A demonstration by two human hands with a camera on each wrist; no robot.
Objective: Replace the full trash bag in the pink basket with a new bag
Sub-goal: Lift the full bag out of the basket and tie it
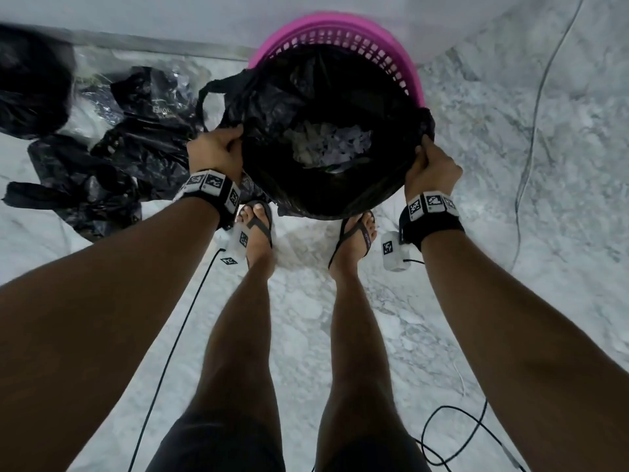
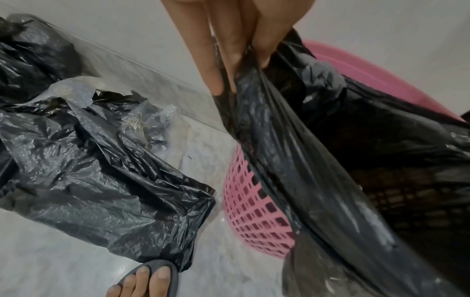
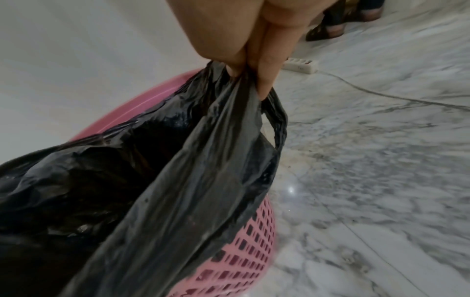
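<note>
The pink basket (image 1: 340, 32) stands against the wall, its lattice side also showing in both wrist views (image 2: 257, 217) (image 3: 244, 259). A black trash bag (image 1: 326, 185) with pale crumpled waste inside is raised partly out of it, mouth spread wide. My left hand (image 1: 221, 148) pinches the bag's left edge (image 2: 244, 96). My right hand (image 1: 429, 161) grips the right edge by its handle loop (image 3: 254, 94). The bag's plastic (image 3: 193, 180) is pulled taut below the fingers.
Loose black bags (image 1: 102, 165) (image 2: 96, 176) lie in a heap on the marble floor to the left, by the wall. My sandalled feet (image 1: 258, 226) stand just before the basket. Cables (image 1: 531, 131) trail on the right; a white power strip (image 3: 300, 65) lies beyond.
</note>
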